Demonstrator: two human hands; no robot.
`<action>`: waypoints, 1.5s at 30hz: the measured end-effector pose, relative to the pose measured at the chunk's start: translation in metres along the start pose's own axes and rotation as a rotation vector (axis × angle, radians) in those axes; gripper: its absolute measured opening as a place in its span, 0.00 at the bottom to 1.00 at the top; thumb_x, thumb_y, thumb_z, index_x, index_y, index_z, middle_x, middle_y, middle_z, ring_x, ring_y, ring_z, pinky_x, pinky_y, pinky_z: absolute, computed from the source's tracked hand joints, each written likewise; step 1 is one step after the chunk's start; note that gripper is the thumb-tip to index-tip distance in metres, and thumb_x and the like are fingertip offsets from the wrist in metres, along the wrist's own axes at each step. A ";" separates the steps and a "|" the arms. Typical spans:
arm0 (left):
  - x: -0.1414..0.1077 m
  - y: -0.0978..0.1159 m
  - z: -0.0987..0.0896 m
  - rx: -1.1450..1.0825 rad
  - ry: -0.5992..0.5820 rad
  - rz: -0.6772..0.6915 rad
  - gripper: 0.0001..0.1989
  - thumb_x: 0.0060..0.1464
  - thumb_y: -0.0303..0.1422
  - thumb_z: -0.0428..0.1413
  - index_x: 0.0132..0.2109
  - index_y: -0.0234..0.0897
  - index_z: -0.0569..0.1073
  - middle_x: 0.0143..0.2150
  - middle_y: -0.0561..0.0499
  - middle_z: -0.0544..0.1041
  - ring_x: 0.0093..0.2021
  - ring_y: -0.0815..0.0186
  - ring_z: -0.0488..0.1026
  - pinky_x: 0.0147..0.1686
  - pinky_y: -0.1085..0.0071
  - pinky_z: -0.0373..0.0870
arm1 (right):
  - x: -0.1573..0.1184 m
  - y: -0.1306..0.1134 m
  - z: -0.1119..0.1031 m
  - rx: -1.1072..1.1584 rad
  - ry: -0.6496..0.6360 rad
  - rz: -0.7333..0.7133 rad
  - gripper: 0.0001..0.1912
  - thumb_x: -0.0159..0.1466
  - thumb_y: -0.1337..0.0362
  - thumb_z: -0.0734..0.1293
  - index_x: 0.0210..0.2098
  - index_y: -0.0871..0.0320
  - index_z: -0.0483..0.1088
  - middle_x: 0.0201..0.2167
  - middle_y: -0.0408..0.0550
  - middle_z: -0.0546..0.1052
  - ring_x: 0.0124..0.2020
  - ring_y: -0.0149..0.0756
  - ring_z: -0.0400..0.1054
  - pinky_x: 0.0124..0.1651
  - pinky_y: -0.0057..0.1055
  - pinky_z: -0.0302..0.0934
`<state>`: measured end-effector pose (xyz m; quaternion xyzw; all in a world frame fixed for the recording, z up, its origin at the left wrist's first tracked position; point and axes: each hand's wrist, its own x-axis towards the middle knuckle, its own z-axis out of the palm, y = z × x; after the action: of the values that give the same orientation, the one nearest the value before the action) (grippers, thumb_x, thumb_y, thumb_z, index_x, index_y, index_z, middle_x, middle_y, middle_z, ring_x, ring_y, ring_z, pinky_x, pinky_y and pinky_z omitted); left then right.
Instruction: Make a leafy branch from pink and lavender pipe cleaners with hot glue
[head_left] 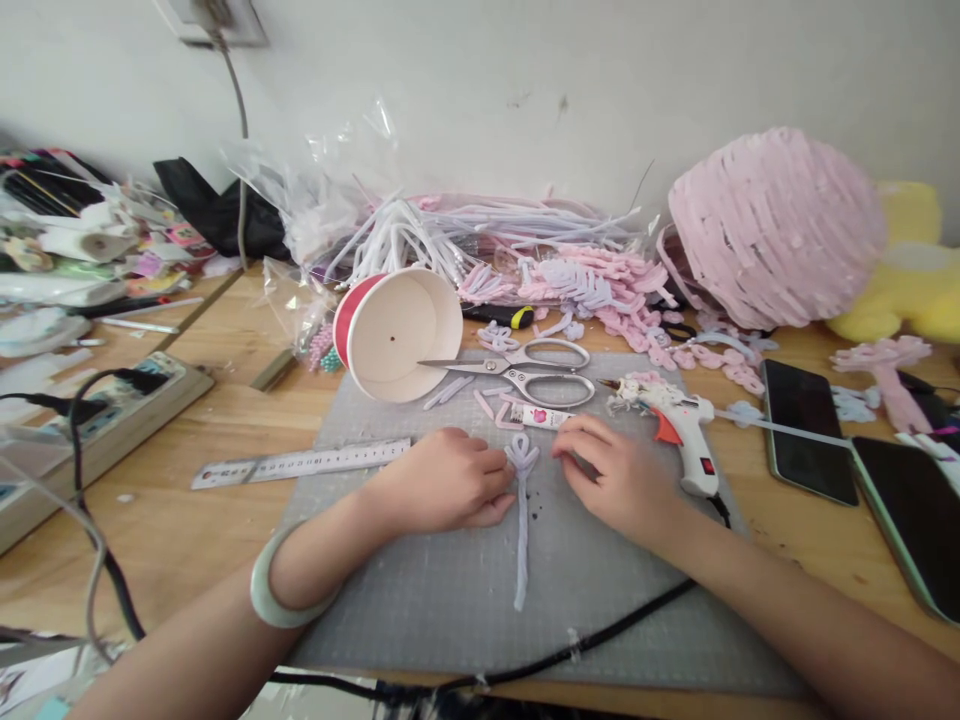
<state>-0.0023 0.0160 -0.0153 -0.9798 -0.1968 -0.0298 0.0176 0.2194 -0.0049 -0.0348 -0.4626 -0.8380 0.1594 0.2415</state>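
A pale lilac pipe cleaner (523, 540), bent into small loops at its top with a straight stem below, lies on a grey cutting mat (420, 610). My left hand (454, 482) is closed at its left side, the fingertips pinching the edge of the loops. My right hand (619, 482) hovers just right of the loops, fingers loosely bent and a gap showing by the thumb; nothing is visible in it. Beyond the hands lie silver scissors (517, 370), a small white-labelled tube or lighter (544, 416) and short pipe cleaner pieces (448, 392).
A metal ruler (300, 463) lies left of my hands, and a red-and-white paper cup (405, 335) rests on its side. To the right are a white glue gun (694, 440) and two phones (810, 430). A black cable (600, 635) crosses the mat's front. Pink pipe-cleaner shapes (622, 290) pile behind.
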 end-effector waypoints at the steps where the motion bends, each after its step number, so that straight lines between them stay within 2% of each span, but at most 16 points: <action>1: 0.000 -0.001 0.000 -0.010 0.036 -0.001 0.12 0.59 0.36 0.47 0.37 0.36 0.73 0.25 0.53 0.72 0.24 0.66 0.69 0.21 0.70 0.56 | 0.000 0.000 0.000 -0.009 0.003 -0.006 0.11 0.60 0.73 0.59 0.36 0.58 0.71 0.38 0.47 0.73 0.37 0.33 0.68 0.38 0.27 0.60; 6: -0.005 -0.009 -0.005 -0.139 0.303 -0.117 0.14 0.60 0.35 0.46 0.37 0.36 0.75 0.22 0.53 0.71 0.22 0.70 0.67 0.22 0.72 0.56 | -0.001 -0.003 0.000 -0.121 -0.028 -0.133 0.15 0.60 0.74 0.58 0.42 0.56 0.70 0.41 0.48 0.73 0.34 0.33 0.69 0.35 0.29 0.61; 8: -0.008 -0.015 -0.010 -0.211 0.351 -0.247 0.17 0.60 0.33 0.44 0.32 0.34 0.75 0.20 0.52 0.70 0.22 0.70 0.66 0.23 0.73 0.57 | -0.001 -0.004 -0.001 -0.132 0.019 -0.152 0.12 0.60 0.73 0.59 0.39 0.57 0.70 0.39 0.48 0.73 0.32 0.33 0.69 0.34 0.28 0.61; 9: -0.010 -0.018 -0.013 -0.246 0.329 -0.320 0.18 0.60 0.32 0.43 0.29 0.34 0.74 0.20 0.52 0.69 0.22 0.70 0.66 0.23 0.74 0.57 | -0.001 -0.005 -0.001 -0.136 0.047 -0.149 0.10 0.60 0.72 0.59 0.37 0.58 0.70 0.39 0.48 0.73 0.32 0.32 0.68 0.33 0.28 0.61; 10: -0.012 -0.023 -0.016 -0.264 0.273 -0.399 0.19 0.60 0.33 0.43 0.26 0.35 0.73 0.19 0.52 0.69 0.22 0.70 0.65 0.23 0.74 0.57 | -0.001 -0.005 -0.001 -0.136 0.067 -0.150 0.07 0.60 0.71 0.60 0.35 0.59 0.70 0.37 0.48 0.74 0.31 0.32 0.68 0.32 0.27 0.60; 11: -0.014 -0.027 -0.019 -0.288 0.160 -0.467 0.18 0.58 0.33 0.44 0.25 0.35 0.72 0.20 0.53 0.69 0.22 0.70 0.65 0.24 0.74 0.57 | 0.000 -0.005 -0.001 -0.137 0.076 -0.152 0.06 0.60 0.71 0.61 0.32 0.59 0.69 0.36 0.48 0.74 0.30 0.31 0.68 0.32 0.27 0.59; 13: -0.017 -0.035 -0.025 -0.302 -0.085 -0.527 0.13 0.55 0.36 0.49 0.26 0.38 0.72 0.22 0.55 0.71 0.22 0.70 0.65 0.23 0.75 0.55 | 0.001 -0.006 -0.001 -0.135 0.065 -0.173 0.06 0.61 0.70 0.61 0.29 0.59 0.68 0.33 0.47 0.74 0.29 0.31 0.67 0.31 0.26 0.59; 15: -0.021 -0.040 -0.029 -0.297 -0.257 -0.553 0.10 0.53 0.38 0.51 0.28 0.40 0.73 0.24 0.55 0.73 0.23 0.69 0.67 0.22 0.75 0.53 | 0.003 -0.005 0.000 -0.125 0.045 -0.214 0.08 0.62 0.69 0.61 0.28 0.59 0.69 0.31 0.46 0.74 0.28 0.30 0.67 0.31 0.26 0.58; 18: -0.024 -0.041 -0.033 -0.307 -0.421 -0.572 0.13 0.52 0.43 0.52 0.27 0.41 0.72 0.23 0.55 0.73 0.23 0.67 0.67 0.21 0.74 0.51 | 0.003 -0.004 0.002 -0.103 0.051 -0.275 0.09 0.64 0.68 0.60 0.29 0.59 0.70 0.30 0.46 0.74 0.29 0.30 0.68 0.32 0.26 0.58; 20: -0.023 -0.038 -0.033 -0.308 -0.462 -0.589 0.15 0.53 0.44 0.51 0.26 0.40 0.72 0.23 0.54 0.74 0.23 0.67 0.68 0.21 0.74 0.51 | 0.003 -0.003 0.004 -0.090 0.067 -0.298 0.10 0.64 0.68 0.60 0.30 0.60 0.70 0.30 0.47 0.75 0.30 0.31 0.68 0.33 0.26 0.59; 25: -0.014 -0.030 -0.024 -0.093 -0.372 -0.760 0.14 0.58 0.39 0.44 0.36 0.39 0.72 0.28 0.49 0.76 0.27 0.62 0.73 0.23 0.73 0.58 | 0.002 -0.003 0.006 -0.091 0.069 -0.299 0.11 0.65 0.67 0.59 0.30 0.60 0.71 0.30 0.48 0.75 0.30 0.32 0.68 0.33 0.27 0.59; 28: -0.008 -0.029 -0.015 0.039 -0.357 -0.881 0.14 0.58 0.36 0.44 0.42 0.37 0.71 0.32 0.45 0.78 0.32 0.56 0.76 0.26 0.71 0.65 | 0.002 -0.003 0.007 -0.127 0.050 -0.285 0.10 0.65 0.66 0.59 0.30 0.59 0.70 0.30 0.47 0.75 0.30 0.31 0.68 0.33 0.27 0.58; 33: -0.004 -0.036 -0.004 0.089 -0.347 -0.926 0.14 0.58 0.30 0.41 0.42 0.32 0.71 0.32 0.41 0.78 0.32 0.53 0.77 0.26 0.68 0.67 | 0.001 -0.004 0.006 -0.147 0.017 -0.276 0.10 0.65 0.66 0.59 0.30 0.59 0.69 0.28 0.45 0.74 0.29 0.30 0.66 0.32 0.27 0.56; 39: -0.004 -0.035 -0.004 0.157 -0.301 -0.935 0.14 0.57 0.29 0.41 0.38 0.32 0.70 0.28 0.42 0.77 0.29 0.54 0.76 0.21 0.71 0.63 | 0.001 -0.007 0.003 -0.158 0.028 -0.260 0.09 0.64 0.67 0.59 0.29 0.59 0.68 0.28 0.45 0.74 0.28 0.31 0.67 0.32 0.27 0.57; 42: -0.003 -0.026 -0.009 0.257 -0.178 -0.941 0.13 0.56 0.31 0.41 0.35 0.33 0.69 0.25 0.44 0.75 0.25 0.55 0.75 0.18 0.72 0.56 | 0.002 -0.008 0.000 -0.097 0.080 -0.207 0.07 0.64 0.67 0.60 0.30 0.58 0.66 0.29 0.45 0.74 0.30 0.31 0.68 0.32 0.27 0.58; 45: -0.002 -0.009 -0.013 0.304 0.037 -0.779 0.10 0.54 0.31 0.44 0.29 0.36 0.67 0.21 0.49 0.73 0.21 0.61 0.72 0.17 0.73 0.51 | 0.001 -0.009 -0.004 0.008 0.149 -0.138 0.05 0.64 0.65 0.61 0.31 0.57 0.64 0.30 0.46 0.74 0.31 0.32 0.69 0.33 0.27 0.60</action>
<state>-0.0086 0.0231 -0.0025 -0.8177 -0.5544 -0.0224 0.1531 0.2145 -0.0082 -0.0269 -0.4133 -0.8470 0.1112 0.3153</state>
